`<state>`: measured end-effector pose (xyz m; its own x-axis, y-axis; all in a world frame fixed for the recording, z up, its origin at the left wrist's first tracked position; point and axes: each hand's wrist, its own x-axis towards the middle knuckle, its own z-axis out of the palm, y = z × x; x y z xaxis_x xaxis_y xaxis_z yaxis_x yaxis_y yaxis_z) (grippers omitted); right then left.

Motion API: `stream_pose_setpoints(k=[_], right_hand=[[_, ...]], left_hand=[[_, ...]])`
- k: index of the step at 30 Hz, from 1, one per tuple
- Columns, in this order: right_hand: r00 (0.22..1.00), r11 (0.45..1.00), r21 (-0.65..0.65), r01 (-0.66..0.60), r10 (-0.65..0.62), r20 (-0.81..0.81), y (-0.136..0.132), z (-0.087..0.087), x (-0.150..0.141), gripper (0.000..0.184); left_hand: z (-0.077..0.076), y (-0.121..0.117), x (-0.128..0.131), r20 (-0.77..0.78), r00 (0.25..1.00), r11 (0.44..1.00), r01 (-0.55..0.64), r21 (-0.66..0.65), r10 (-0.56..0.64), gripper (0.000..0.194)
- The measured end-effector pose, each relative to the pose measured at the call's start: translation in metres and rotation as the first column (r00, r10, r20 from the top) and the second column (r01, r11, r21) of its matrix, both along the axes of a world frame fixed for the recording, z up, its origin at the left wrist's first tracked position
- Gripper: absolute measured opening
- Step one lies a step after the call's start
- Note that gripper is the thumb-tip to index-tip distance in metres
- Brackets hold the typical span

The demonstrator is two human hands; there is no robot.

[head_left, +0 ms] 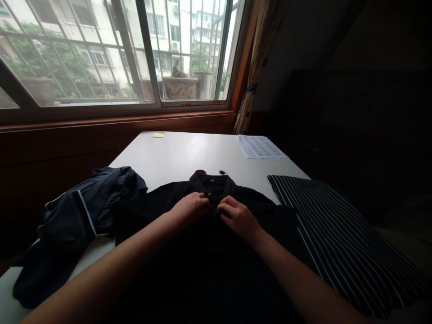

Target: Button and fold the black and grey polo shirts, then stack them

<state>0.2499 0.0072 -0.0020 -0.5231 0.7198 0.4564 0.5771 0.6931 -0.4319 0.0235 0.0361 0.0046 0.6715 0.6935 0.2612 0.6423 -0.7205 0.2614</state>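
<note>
A black collared shirt (202, 270) lies spread on the white table, its collar toward the window. My left hand (192, 204) is closed at the left side of the front opening, just below the collar. Across from it, my right hand (238, 216) pinches the other side of the opening with thumb and fingers. Both hands grip the shirt's cloth, a small gap apart. Light marks, perhaps a label and a button, show inside the neck above my fingers. The shirt's lower part fades into shadow.
A crumpled dark blue garment with pale piping (76, 220) lies at the left. On the right is a black cloth with white stripes (337, 229). Printed papers (261, 147) and a yellow sticky note (158, 134) rest at the back of the white table (202, 146), below the window.
</note>
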Motion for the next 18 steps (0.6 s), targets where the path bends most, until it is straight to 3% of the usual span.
stream_pose_setpoints(k=[5,12,18], right_hand=[[1.0,1.0,-0.008,-0.004,0.004,-0.026,0.001,-0.002,0.001,0.021],[0.998,1.0,-0.012,-0.005,0.004,-0.068,0.002,-0.004,0.001,0.02],[0.996,1.0,-0.02,-0.004,0.002,-0.086,0.002,-0.004,0.0,0.02]], left_hand=[[-0.011,0.004,-0.007,0.074,0.989,0.984,0.118,0.132,-0.128,0.011],[-0.008,0.003,-0.016,-0.175,0.962,0.924,0.252,0.287,-0.208,0.012],[-0.009,0.002,-0.012,-0.192,0.96,0.896,0.262,0.36,-0.203,0.023]])
